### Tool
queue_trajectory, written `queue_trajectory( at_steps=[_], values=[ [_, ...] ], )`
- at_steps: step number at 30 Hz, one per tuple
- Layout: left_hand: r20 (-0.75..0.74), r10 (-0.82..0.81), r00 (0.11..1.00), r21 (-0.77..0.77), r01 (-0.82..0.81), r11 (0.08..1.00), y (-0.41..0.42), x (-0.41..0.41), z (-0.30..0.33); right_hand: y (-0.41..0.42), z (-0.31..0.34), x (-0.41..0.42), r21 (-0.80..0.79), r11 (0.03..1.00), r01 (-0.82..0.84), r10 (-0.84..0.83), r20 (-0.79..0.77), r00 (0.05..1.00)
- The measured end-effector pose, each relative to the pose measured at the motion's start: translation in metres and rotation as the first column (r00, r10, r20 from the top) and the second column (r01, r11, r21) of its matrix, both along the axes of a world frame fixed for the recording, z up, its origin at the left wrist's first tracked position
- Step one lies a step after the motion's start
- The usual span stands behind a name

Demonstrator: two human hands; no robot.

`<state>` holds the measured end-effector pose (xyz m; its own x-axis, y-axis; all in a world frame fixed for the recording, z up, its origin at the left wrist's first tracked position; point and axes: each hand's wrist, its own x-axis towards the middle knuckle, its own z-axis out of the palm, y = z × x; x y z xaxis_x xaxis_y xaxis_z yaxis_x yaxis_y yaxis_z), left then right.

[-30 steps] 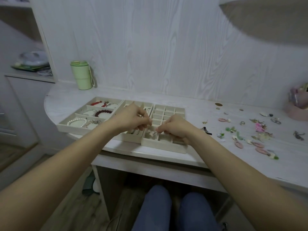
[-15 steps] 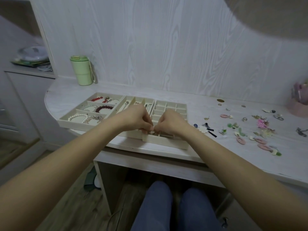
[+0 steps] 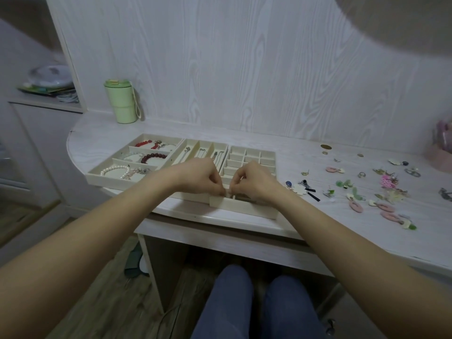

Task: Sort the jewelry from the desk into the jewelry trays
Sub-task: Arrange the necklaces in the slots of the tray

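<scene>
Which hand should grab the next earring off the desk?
Probably the right hand. The loose earrings lie on its side; the left hand is over the trays, farther away.

White desk (image 3: 244, 140), jewelry trays (image 3: 244, 208), green cup (image 3: 120, 104), scattered earrings (image 3: 355, 206)

— What sort of place is this?
— A home, likely a bedroom: white wood-grain desk (image 3: 244, 140) against a panelled wall (image 3: 244, 69), jewelry trays (image 3: 244, 209) near its front edge, green tumbler (image 3: 119, 101) in its back left corner.
</scene>
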<state>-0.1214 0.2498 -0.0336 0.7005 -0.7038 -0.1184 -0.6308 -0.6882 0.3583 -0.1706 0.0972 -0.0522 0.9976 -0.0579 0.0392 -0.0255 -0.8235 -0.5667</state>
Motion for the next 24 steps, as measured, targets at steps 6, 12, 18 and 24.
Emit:
queue_trajectory(
  at_steps=[6, 12, 18, 24],
  values=[
    [0.032, -0.020, 0.999, 0.154, 0.014, 0.988, -0.002, -0.008, 0.006, -0.007, 0.013, -0.005, -0.030, 0.997, -0.073, 0.073, -0.001, 0.997],
    [0.083, -0.016, 0.996, 0.125, 0.005, 0.992, -0.003, -0.011, 0.010, -0.005, 0.024, -0.008, -0.157, 0.977, -0.142, 0.135, -0.053, 0.989],
    [0.197, -0.081, 0.977, 0.293, 0.020, 0.956, -0.004, -0.017, 0.012, 0.004, 0.025, -0.008, -0.398, 0.895, -0.199, 0.191, -0.060, 0.980],
    [0.221, -0.079, 0.972, 0.282, 0.014, 0.959, 0.000, -0.017, 0.011, 0.011, 0.032, -0.011, -0.630, 0.737, -0.245, 0.253, -0.079, 0.964]
  ],
)
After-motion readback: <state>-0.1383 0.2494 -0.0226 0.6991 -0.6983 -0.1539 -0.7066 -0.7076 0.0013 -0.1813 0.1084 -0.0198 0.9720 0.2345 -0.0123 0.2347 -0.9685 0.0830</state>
